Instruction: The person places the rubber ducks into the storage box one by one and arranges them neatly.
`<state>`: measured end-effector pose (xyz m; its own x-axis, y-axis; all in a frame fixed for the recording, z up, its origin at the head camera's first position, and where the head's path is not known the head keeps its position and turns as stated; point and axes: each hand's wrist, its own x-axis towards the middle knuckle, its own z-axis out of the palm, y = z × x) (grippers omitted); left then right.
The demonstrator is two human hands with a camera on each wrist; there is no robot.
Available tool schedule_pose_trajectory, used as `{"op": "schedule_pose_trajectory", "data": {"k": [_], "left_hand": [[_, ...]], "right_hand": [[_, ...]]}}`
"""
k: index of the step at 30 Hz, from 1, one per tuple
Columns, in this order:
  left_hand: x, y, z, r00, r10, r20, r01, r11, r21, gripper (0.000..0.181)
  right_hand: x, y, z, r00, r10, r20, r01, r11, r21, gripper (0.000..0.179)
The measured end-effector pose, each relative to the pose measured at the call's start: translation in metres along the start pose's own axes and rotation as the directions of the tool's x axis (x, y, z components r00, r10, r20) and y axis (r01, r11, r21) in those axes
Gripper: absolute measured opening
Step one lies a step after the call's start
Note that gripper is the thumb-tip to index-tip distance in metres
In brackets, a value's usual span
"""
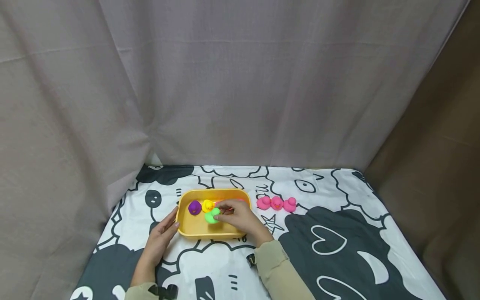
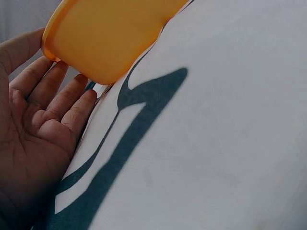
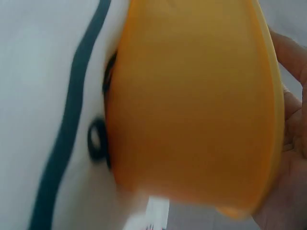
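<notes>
On the cloth (image 1: pixel 221 268), before a curtain (image 1: pixel 262 104), lies a tray (image 1: pixel 213 236), the left grip (image 1: pixel 162 235) at its left end. Inside, a first duck (image 1: pixel 194 208) sits left of a second duck (image 1: pixel 207 206). Before the second, a third duck (image 1: pixel 211 216) touches the right grip (image 1: pixel 238 216). Three row ducks (image 1: pixel 276 203) lie right of the tray.

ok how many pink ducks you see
3 on the cloth, right of the tray: left duck, middle duck, right duck; pink patches by the right hand may be more.

You have one tray (image 1: pixel 195 230), one purple duck (image 1: pixel 194 207), one yellow duck (image 1: pixel 207 205), one green duck (image 1: pixel 211 216); outside the tray, three pink ducks (image 1: pixel 276 203).
</notes>
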<state>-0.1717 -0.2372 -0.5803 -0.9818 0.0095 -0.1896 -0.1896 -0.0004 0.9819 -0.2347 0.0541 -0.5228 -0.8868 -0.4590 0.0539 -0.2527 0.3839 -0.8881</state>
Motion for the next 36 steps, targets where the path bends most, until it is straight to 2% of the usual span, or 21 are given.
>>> {"op": "schedule_pose_trajectory", "data": {"k": [10,17,25,32,36], "left_hand": [[0.002,-0.001,-0.001,1.000,-0.002,-0.005,0.002,1.000,0.004,0.059],[0.002,0.002,0.000,1.000,0.002,0.004,-0.002,1.000,0.008,0.059],[0.001,-0.001,-0.002,1.000,0.010,0.012,-0.010,1.000,0.002,0.059],[0.000,-0.001,-0.001,1.000,0.007,0.014,-0.007,1.000,0.004,0.060],[0.001,0.000,-0.002,1.000,0.014,0.014,-0.014,1.000,0.009,0.060]], "right_hand": [[0.011,-0.002,0.016,1.000,0.021,0.012,-0.020,0.998,-0.055,0.030],[0.015,-0.005,0.019,1.000,0.009,0.022,-0.008,0.999,-0.047,0.029],[0.022,-0.010,0.038,0.996,0.043,0.075,-0.037,0.996,-0.083,0.026],[0.029,-0.011,0.049,0.991,0.110,0.080,-0.104,0.991,-0.081,0.025],[0.032,-0.008,0.052,0.989,0.113,0.091,-0.105,0.991,-0.085,0.025]]}}
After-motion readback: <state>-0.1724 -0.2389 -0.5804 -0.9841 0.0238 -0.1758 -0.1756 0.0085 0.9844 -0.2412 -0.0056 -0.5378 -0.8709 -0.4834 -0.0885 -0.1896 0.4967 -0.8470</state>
